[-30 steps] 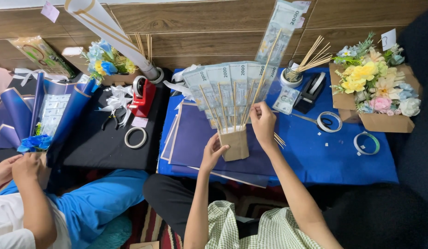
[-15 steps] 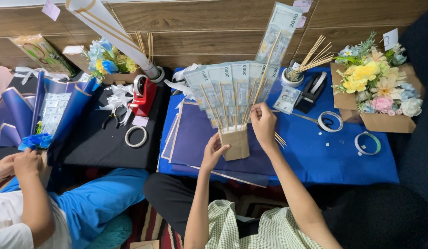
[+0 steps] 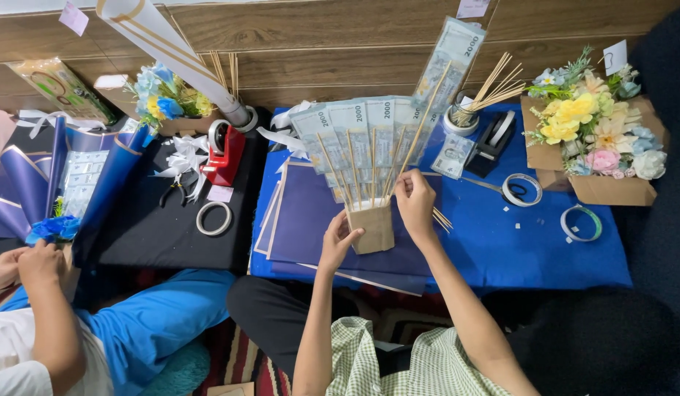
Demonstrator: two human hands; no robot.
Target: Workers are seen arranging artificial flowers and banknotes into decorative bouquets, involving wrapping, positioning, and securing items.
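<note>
Brown block (image 3: 373,229) — left hand (image 3: 338,242) steadying, fingers curled

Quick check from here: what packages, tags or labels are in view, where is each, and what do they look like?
Paper tag: white square, sticking up from flower box, far right.
Sticky note: pale pink, on wood wall, top left.
Paper slip: white, on wall, top centre.
Wrapped packet: clear plastic, yellowish, far left.

Left hand (image 3: 340,238): raised from the lower frame on a bare, nearly upright forearm; fingers curled, thumb spread toward the right, grip closed. Right hand (image 3: 415,202): set higher and just beside the left; fingers bunched in a pinch, knuckles up. Right forearm bare, slanting down toward the lower right. Both elbows bent.
</note>
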